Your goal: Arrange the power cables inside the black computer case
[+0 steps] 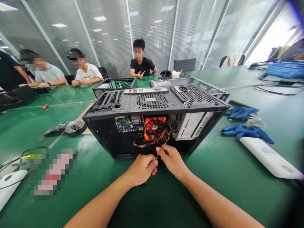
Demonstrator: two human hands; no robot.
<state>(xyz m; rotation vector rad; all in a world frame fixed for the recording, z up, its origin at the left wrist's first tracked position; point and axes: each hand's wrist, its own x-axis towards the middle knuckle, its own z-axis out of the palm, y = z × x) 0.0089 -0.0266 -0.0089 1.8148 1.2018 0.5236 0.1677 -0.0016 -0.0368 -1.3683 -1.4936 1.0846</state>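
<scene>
A black computer case (102,133) lies in front of me with its side open toward me. Inside sit a red cooling fan (155,126), part of a green motherboard (125,123) and a power supply (193,126) with a white label. From beside the fan a twisted yellow-and-black cable (168,139) runs out over the case's near edge. My left hand (143,168) is closed around the cable's lower stretch. Just above it, my right hand (171,158) pinches the same cable between thumb and fingers. A bundle of coloured wires (144,144) hangs below the fan.
Blue work gloves (247,131) and a white power strip (270,156) lie to the right. Another open case (204,85) stands behind. On the left are a roll of tape (74,127) and a white device (11,186) with cables. Several people sit across the green table (95,196).
</scene>
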